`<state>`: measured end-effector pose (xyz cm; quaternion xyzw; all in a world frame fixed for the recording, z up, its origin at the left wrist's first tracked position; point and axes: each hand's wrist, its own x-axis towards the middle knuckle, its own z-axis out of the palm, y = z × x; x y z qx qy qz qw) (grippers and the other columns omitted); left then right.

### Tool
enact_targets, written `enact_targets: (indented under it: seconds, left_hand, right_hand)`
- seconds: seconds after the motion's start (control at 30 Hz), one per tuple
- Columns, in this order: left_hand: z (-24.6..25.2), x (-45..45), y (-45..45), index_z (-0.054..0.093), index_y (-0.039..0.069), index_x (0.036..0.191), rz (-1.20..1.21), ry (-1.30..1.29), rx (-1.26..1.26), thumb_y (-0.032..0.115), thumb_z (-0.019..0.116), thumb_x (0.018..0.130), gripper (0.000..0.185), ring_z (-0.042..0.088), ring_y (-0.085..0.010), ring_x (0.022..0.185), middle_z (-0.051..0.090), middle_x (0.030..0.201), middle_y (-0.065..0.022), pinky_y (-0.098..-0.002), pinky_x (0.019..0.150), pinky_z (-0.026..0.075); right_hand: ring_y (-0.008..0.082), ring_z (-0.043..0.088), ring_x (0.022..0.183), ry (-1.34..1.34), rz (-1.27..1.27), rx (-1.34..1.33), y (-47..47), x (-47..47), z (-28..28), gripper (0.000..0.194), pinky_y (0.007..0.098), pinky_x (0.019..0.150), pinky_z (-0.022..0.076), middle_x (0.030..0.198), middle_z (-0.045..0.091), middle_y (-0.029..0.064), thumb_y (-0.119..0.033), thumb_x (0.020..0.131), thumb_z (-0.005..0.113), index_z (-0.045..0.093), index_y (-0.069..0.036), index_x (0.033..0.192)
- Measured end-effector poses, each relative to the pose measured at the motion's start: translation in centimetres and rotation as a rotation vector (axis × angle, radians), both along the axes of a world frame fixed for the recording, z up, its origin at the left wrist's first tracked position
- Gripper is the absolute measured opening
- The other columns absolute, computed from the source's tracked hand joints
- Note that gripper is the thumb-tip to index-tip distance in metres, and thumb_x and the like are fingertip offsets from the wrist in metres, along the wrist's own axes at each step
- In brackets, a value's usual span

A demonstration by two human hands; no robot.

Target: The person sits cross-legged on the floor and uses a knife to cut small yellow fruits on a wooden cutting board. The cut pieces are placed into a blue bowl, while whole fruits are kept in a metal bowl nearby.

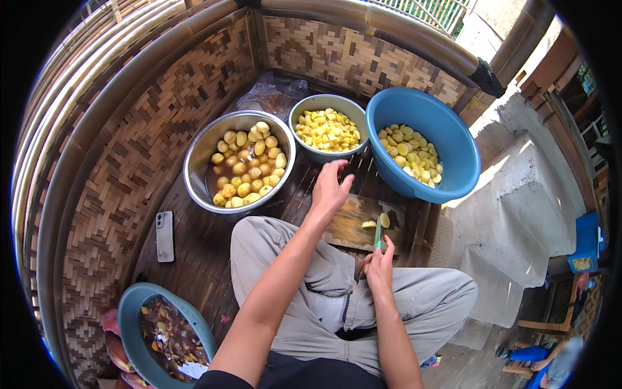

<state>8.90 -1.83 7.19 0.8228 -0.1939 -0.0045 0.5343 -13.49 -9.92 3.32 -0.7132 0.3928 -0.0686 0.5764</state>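
Observation:
My right hand [380,265] grips the green handle of a kitchen knife [378,236], its blade over a worn wooden cutting board [352,219]. Two cut potato pieces lie by the blade: a round slice [385,220] on its right and a smaller piece [369,224] on its left. Bare and with fingers apart, my left hand [333,185] reaches just in front of a grey bowl [324,156] of diced potato [330,130]. To the left, a steel basin [193,189] holds peeled whole potatoes [245,167] in brownish water. A blue tub [454,146] at the right contains potato slices [410,153].
A smartphone [165,237] lies on the slatted floor at left. Below it stands a teal basin [127,311] of murky water and peelings. A plastic bag [277,95] rests behind the bowls. Woven bamboo walls [194,73] enclose the left and back; concrete steps [525,204] are right. Another person [563,360] sits lower right.

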Motion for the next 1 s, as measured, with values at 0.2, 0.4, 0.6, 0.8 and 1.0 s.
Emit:
enact_targets:
  seconds: [0.2,0.4,0.6,0.8,1.0]
  left_hand:
    - [-7.4,-10.2,-0.6,0.062,0.013,0.131,-0.245,-0.084,0.253,0.017,0.077,0.084,0.049,0.058,-0.0353,0.116,0.062,0.124,-0.0150,-0.0462,0.100,0.046]
    - [-8.6,-9.5,-2.2,0.069,0.017,0.114,-0.188,-0.272,0.374,0.021,0.076,0.084,0.031,0.058,-0.0280,0.107,0.063,0.112,-0.0064,-0.0448,0.090,0.043]
    - [-8.5,-9.7,-0.9,0.069,0.015,0.105,-0.043,-0.249,0.381,0.020,0.076,0.083,0.024,0.060,-0.0251,0.104,0.065,0.105,-0.0042,-0.0439,0.088,0.040]
    - [-7.9,-10.2,1.0,0.065,0.015,0.109,0.014,-0.176,0.337,0.015,0.076,0.081,0.030,0.060,-0.0260,0.103,0.065,0.105,-0.0046,-0.0453,0.089,0.040]
    - [-8.5,-10.3,0.8,0.066,0.017,0.116,0.021,-0.160,0.371,0.014,0.076,0.081,0.037,0.057,-0.0270,0.110,0.063,0.112,-0.0056,-0.0462,0.094,0.040]
  right_hand:
    - [0.0084,0.053,0.059,-0.132,-0.169,0.156,-0.2,-0.1,0.9,0.056,0.0231,0.046,0.0452,0.098,0.058,0.0081,-0.011,0.109,0.038,0.014,-0.019,0.159]
    - [0.0125,0.059,0.066,-0.093,-0.110,0.101,-0.1,0.1,0.5,0.066,0.0270,0.053,0.0509,0.109,0.061,0.0101,-0.003,0.103,0.044,0.013,-0.015,0.159]
    - [0.0089,0.056,0.067,-0.076,-0.055,0.120,-0.4,-0.2,-0.6,0.048,0.0244,0.048,0.0460,0.094,0.060,0.0055,-0.013,0.108,0.042,0.027,-0.013,0.154]
    - [0.0322,0.066,0.097,0.010,0.062,-0.122,-0.3,0.0,-1.0,0.041,0.0420,0.088,0.0507,0.109,0.067,0.0190,-0.022,0.105,0.046,0.047,-0.007,0.143]
    - [0.0433,0.064,0.111,0.106,0.100,-0.199,0.1,0.0,-0.4,0.039,0.0468,0.094,0.0489,0.118,0.066,0.0271,-0.030,0.106,0.047,0.054,-0.003,0.134]
